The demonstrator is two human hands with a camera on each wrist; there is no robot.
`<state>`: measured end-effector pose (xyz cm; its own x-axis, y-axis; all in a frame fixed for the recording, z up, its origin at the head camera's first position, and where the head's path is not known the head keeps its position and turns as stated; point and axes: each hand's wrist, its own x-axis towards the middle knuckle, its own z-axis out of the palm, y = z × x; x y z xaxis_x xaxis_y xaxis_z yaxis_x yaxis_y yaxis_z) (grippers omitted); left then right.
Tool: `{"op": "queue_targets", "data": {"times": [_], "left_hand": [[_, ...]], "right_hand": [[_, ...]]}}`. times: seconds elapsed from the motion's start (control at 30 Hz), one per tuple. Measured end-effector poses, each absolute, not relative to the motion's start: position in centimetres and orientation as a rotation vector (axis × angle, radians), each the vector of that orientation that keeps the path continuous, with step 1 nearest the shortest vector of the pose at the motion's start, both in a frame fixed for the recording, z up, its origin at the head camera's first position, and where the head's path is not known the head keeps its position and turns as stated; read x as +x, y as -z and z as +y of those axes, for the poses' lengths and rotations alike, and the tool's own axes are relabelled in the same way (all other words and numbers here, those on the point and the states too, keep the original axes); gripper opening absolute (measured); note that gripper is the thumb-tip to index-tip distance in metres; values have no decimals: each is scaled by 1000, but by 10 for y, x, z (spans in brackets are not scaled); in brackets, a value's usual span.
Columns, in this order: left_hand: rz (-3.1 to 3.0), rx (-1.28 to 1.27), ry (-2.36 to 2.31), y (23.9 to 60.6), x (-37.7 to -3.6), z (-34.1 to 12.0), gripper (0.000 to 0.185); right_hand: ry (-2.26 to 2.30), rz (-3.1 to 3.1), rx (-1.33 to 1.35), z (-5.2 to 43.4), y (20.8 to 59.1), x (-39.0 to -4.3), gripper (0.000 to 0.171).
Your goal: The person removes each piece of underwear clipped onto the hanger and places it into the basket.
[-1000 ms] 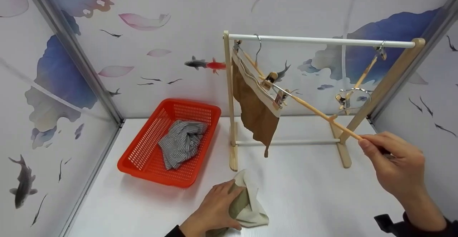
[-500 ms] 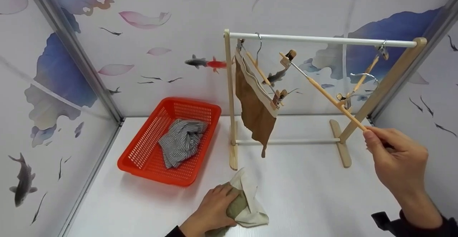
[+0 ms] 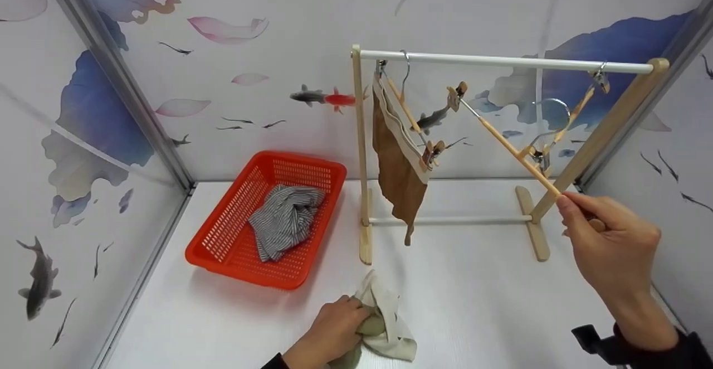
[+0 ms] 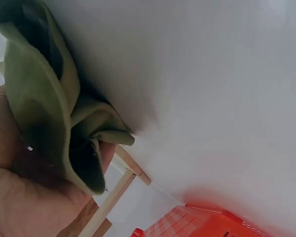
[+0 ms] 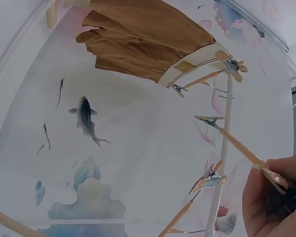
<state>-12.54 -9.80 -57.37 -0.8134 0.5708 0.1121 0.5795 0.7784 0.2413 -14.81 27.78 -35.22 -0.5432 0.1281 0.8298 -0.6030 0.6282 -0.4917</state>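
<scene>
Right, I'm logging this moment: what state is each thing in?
Olive-and-cream cloth, bunched, gripped by left hand
Held hanger, bare, off rail, in right hand
Other bare hanger, hung on rail
Brown garment, clipped up, hanging
Red basket, upright
Striped cloth, crumpled in basket
Rack, standing

Wide lane over table (image 3: 473, 302) between cloth (image 3: 390, 330) and right hand (image 3: 610, 246). Hanger (image 3: 504, 141) slants before rack (image 3: 501, 61); brown garment (image 3: 400, 171) blocks left end. Narrow gap between basket (image 3: 250, 277) and rack's left foot (image 3: 365, 246).

The hanger (image 3: 504, 140) is smooth wood with a shiny metal hook (image 3: 569, 115), the olive garment (image 4: 37, 89) matt cloth, the basket (image 3: 245, 276) plastic.
</scene>
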Motion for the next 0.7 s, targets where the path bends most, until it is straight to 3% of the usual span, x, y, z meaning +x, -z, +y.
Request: {"op": "queue_targets", "data": {"times": [0.17,0.7], "left_hand": [[-2943,-931,516,570,-127,-98,26],[-2787,-791,995,538,-127,-111,19]], "right_hand": [[-966,-1924,333,264,342,-151,18],[-798,-1998,314,247,313,-188,8]]}}
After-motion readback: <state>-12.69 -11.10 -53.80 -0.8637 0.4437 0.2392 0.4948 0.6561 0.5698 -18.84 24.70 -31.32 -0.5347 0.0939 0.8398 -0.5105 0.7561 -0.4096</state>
